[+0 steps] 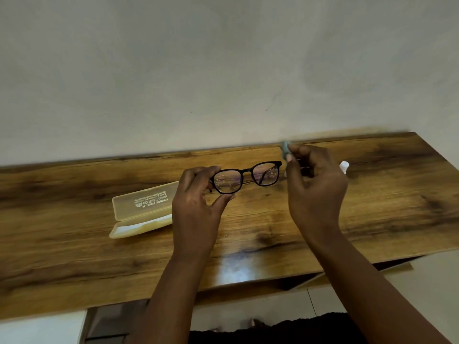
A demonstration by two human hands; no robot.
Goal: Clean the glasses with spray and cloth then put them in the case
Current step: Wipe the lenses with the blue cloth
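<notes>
Black-framed glasses (246, 177) are held above the wooden table (372, 207), their lenses speckled with droplets. My left hand (196, 202) pinches the left lens rim between thumb and fingers. My right hand (315, 184) is at the right end of the frame and grips a small teal cloth (285, 148) between thumb and fingertips. A pale yellow glasses case (142, 209) lies open on the table to the left, lid back, partly behind my left hand. A white spray bottle (344, 167) peeks out behind my right hand.
A plain white wall (223, 70) rises right behind the table's far edge. The table's near edge runs across the lower part of the view, with a shelf opening and pale floor below it.
</notes>
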